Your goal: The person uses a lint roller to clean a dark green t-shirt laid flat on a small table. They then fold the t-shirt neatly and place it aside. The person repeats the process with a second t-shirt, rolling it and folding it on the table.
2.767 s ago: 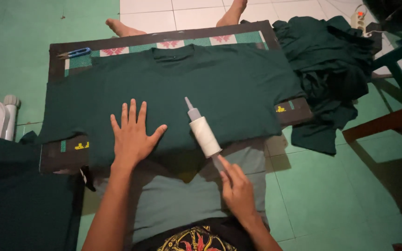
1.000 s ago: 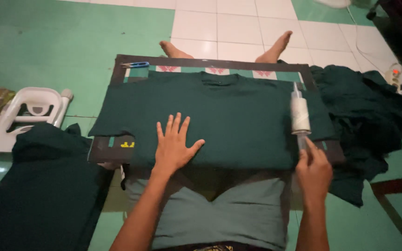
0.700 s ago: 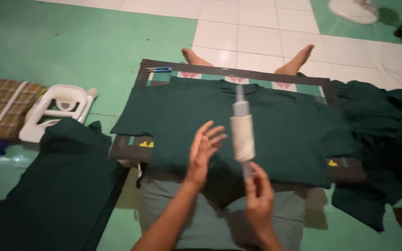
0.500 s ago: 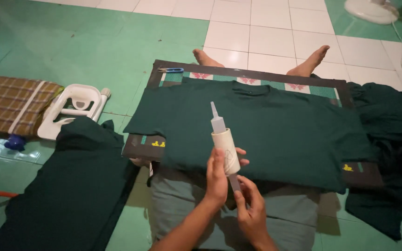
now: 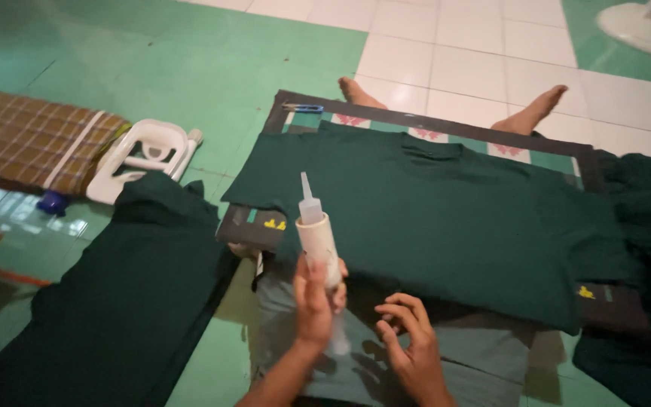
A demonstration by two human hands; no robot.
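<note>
Far left: plaid mat point(image 5: 35, 143), white stool point(image 5: 145, 154) at its 3 o'clock, folded green pile point(image 5: 126, 301) below. Centre: green shirt point(image 5: 446, 218) spread flat on a dark board point(image 5: 431, 124), bare feet past its far edge.

Left hand point(image 5: 314, 301) wraps the white roller point(image 5: 318, 241) low on its barrel, fingers closed round it. Roller stands over the shirt's near hem, long axis running 6 to 12 o'clock, tip tilted slightly to 11. Right hand point(image 5: 408, 350) is off it, at the left hand's 4 o'clock, fingers half curled, holding nothing, hovering over grey shorts point(image 5: 386, 354). Left hand is the nearer; roller lies at 10 o'clock from the right fingers.

Half a second ago both hands were on the roller; now the right has let go. Heap of green cloth point(image 5: 642, 249) far right.
</note>
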